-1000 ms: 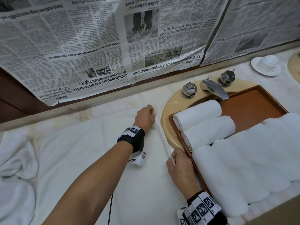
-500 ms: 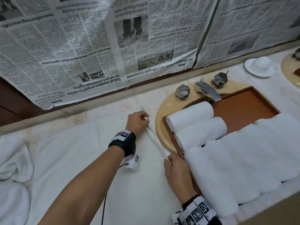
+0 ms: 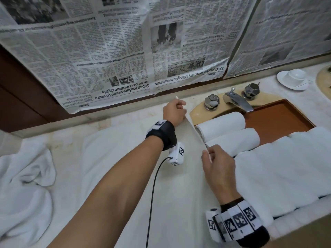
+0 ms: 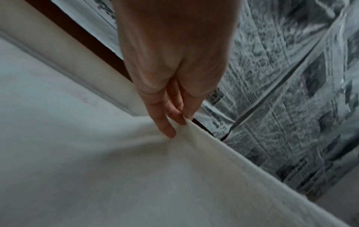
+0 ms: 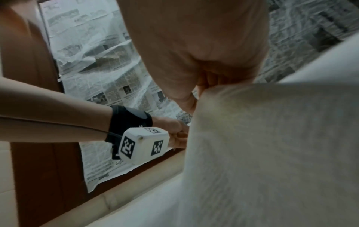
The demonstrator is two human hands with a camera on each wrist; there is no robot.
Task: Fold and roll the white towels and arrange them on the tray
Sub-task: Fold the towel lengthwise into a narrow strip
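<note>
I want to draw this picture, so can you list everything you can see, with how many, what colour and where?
flat towel: one, white, spread on the counter, right edge lifted
crumpled towel: one, white, far left on the counter
rolled towels: at least five, white, side by side on the tray
tray: one, brown, over the sink
sink: one, beige rim, under the tray
tap: one, silver, behind the tray
knobs: two, silver, either side of the tap
cup: one, white, on a saucer, far right
newspaper: several sheets, grey, on the wall
counter: one, pale marble
left hand: holds the flat towel's far corner
right hand: holds its near corner
</note>
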